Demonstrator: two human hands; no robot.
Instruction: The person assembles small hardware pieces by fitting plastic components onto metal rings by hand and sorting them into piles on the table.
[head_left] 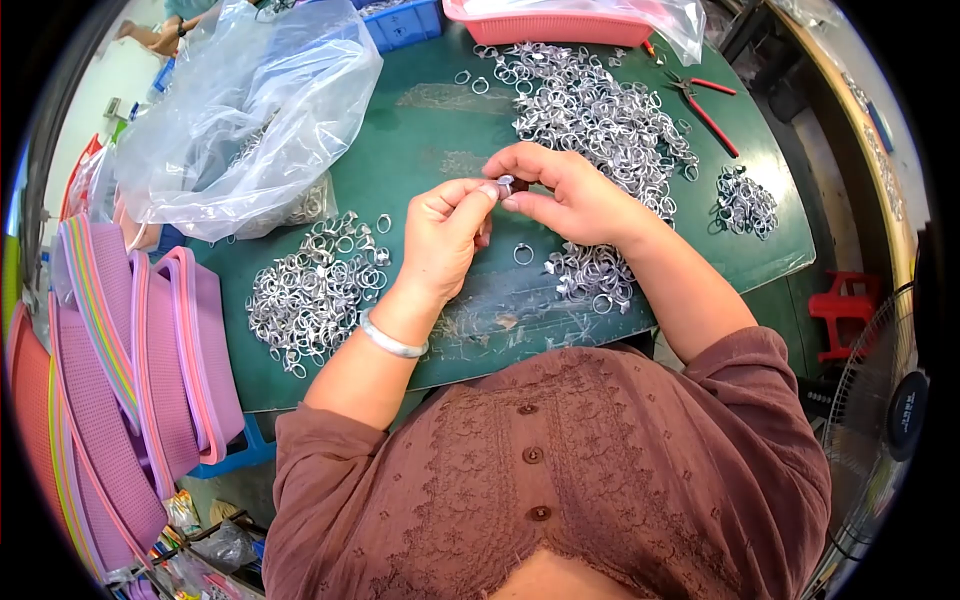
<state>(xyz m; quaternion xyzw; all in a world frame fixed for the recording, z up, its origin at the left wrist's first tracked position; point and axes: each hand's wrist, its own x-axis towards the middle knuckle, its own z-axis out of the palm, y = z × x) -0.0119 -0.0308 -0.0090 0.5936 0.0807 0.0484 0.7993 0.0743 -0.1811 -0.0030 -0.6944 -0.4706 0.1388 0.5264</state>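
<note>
My left hand (442, 238) pinches a small silver-coloured ring (506, 186) between thumb and bent forefinger, over the middle of the green table. From the other side, the thumb and fingers of my right hand (572, 196) close around the same ring. A single loose ring (523, 254) lies on the table just below the hands. Beside my left forearm spreads a pile of rings (310, 295). A larger heap of rings (600, 115) lies beyond my right hand, and a smaller cluster of rings (590, 275) sits under my right forearm.
Red-handled pliers (708, 115) and another small ring pile (746, 203) lie at the right. A clear plastic bag (250, 120) covers the table's left back. A pink basket (550, 27) and blue bin (405, 25) stand behind. Purple baskets (200, 340) flank the left; a fan (865, 400) stands right.
</note>
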